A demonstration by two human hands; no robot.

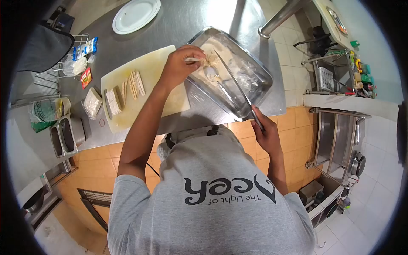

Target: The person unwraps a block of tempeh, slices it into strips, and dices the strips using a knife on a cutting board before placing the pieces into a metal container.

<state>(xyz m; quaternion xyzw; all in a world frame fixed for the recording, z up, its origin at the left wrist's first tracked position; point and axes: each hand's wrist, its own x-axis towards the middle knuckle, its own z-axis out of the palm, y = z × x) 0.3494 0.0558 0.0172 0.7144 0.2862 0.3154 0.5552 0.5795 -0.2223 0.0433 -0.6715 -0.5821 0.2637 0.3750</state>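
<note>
- Cream-coloured and slender, one strip (192, 59) is pinched in the fingertips of the left hand (182, 63), over the far left part of a metal tray (266, 83).
- Right hand (267, 131) wraps the handle of one knife (235, 79); its blade slants across the tray, tip near the left hand.
- Tray's near corner reaches the front edge of the steel surface (176, 27); a narrow bare band lies on its right.
- Pale powder (212, 43) coats the tray floor, thickest at the far end.
- One cutting board (165, 104) sits just left, its right part bare, bearing one pale block (113, 101) and several cut strips (137, 84), too close to count surely.
- Farther left: one wrapped block (92, 103) and one red packet (86, 77).
- One white plate (136, 17) stands beyond the board, with open steel between plate and tray.
</note>
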